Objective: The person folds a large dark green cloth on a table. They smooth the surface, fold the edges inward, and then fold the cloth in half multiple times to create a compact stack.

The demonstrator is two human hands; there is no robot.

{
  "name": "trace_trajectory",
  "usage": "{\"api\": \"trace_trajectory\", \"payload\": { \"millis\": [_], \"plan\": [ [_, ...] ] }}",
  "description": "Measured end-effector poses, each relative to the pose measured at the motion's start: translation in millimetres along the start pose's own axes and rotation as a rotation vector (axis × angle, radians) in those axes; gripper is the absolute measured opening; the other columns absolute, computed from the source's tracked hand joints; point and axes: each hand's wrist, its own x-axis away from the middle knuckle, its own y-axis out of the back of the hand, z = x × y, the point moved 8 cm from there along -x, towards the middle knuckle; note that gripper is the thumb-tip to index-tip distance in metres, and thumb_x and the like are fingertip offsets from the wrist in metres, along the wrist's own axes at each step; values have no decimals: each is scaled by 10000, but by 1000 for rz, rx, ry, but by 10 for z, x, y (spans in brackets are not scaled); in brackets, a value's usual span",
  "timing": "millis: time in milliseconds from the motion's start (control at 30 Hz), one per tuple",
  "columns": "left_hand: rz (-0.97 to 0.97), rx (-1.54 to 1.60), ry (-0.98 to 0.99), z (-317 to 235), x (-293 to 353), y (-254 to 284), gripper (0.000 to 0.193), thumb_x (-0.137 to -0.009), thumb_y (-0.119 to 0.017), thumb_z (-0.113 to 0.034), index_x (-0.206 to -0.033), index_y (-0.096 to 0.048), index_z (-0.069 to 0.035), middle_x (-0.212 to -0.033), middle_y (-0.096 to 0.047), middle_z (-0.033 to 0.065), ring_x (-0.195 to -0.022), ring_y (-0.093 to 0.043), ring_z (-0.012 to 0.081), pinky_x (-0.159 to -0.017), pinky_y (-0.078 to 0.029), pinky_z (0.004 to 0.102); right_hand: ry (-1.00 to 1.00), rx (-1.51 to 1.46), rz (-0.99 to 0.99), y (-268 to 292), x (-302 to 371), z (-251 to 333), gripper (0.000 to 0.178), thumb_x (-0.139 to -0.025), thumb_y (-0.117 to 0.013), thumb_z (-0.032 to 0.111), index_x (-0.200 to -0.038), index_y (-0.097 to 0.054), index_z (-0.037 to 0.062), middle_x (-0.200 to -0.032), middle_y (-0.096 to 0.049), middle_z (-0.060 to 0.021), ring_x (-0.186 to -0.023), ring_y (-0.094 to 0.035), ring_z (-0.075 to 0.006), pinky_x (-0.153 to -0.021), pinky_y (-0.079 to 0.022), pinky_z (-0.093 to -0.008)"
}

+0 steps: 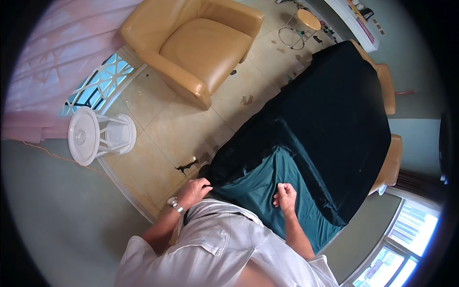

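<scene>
A large black cloth (334, 110) covers the long table in front of me. Along its near side lies a dark green cloth (258, 179), wrinkled and reaching to my body; whether it is a separate piece or the black cloth's underside, I cannot tell. At the near left corner my left hand (193, 191), with a metal watch (176, 205) on its wrist, pinches the black cloth's edge. Over the green cloth is my right hand (286, 197), its fingers curled and pressed together. What they hold, if anything, is too small to make out.
A tan armchair (205, 50) stands far left, beyond a white round stand (86, 136). Dark fabric scraps (186, 166) lie on the tiled floor. Tan chairs (389, 158) line the table's right side. A round stool (308, 20) and a white shelf (370, 43) are at the back.
</scene>
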Motion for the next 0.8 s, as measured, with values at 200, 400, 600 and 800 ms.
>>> {"api": "trace_trajectory", "payload": {
  "millis": [200, 400, 600, 800],
  "plan": [
    [-64, 74, 4, 74, -288, 782, 145, -921, -787, -138, -970, -680, -53, -839, -716, 166, -768, -715, 343, -681, -558, 420, -49, 26, -60, -36, -33, 50, 327, -1062, -676, 317, -848, -576, 91, -591, -640, -77, -380, -563, -155, -324, -435, -292],
    [-206, 281, 79, -44, -1029, 1461, 181, -1025, -649, -92, -1189, -682, -23, -835, -734, 72, -626, -682, 127, -619, -557, 289, -77, 54, -128, -41, -9, 68, 356, -1061, -675, 333, -824, -564, 92, -585, -639, -75, -385, -567, -154, -336, -443, -287],
    [-333, 259, -170, -373, -2170, 1620, 56, -1020, -642, -72, -1037, -628, -21, -803, -723, 65, -697, -699, 127, -674, -580, 299, -87, 39, -143, -46, 28, 130, 341, -1046, -695, 339, -855, -587, 79, -611, -651, -72, -411, -582, -147, -366, -464, -289],
    [-263, -126, -239, 30, -2955, 1421, 76, -986, -663, -71, -1044, -619, -50, -858, -737, 171, -806, -742, 355, -741, -582, 451, -87, 24, -128, -54, 90, 268, 330, -1043, -687, 330, -865, -596, 68, -626, -659, -76, -430, -597, -144, -380, -477, -284]
  ]
}}
